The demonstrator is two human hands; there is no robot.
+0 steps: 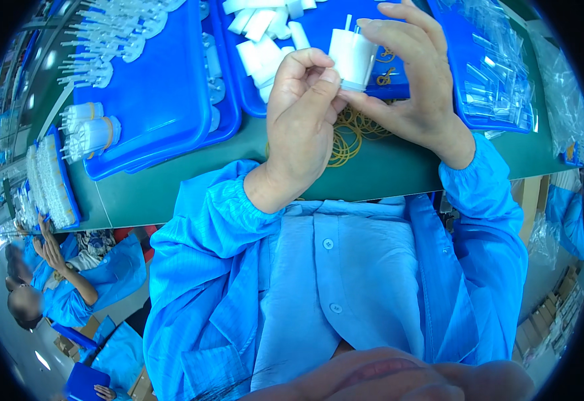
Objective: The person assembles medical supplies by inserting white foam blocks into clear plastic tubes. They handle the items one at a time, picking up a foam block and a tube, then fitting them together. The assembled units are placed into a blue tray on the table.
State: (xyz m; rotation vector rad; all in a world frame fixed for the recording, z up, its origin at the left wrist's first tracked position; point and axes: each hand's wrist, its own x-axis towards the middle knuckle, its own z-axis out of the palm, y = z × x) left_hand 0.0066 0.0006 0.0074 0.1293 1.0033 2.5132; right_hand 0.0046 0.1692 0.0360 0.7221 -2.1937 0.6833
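Observation:
My left hand [302,113] is closed, pinching the lower left side of a white cylindrical piece [351,55]. Thin pale prongs stick up from its top, and its right side looks glossy, like clear plastic. My right hand [415,83] curves around the other side, thumb at the base and a fingertip by the prongs. Yellow rubber bands [347,139] lie loose on the table below the piece. Beyond my left hand, white foam-like pieces [258,59] are heaped in a blue tray [246,100].
At left, a blue tray [165,127] bears rows of translucent pronged parts [114,33]; banded bundles [94,130] sit at its corner. Clear plastic pieces [496,83] fill a tray at right. Farther left, a co-worker's hand [51,250] is near another tray [61,184]. The table [138,200] is green.

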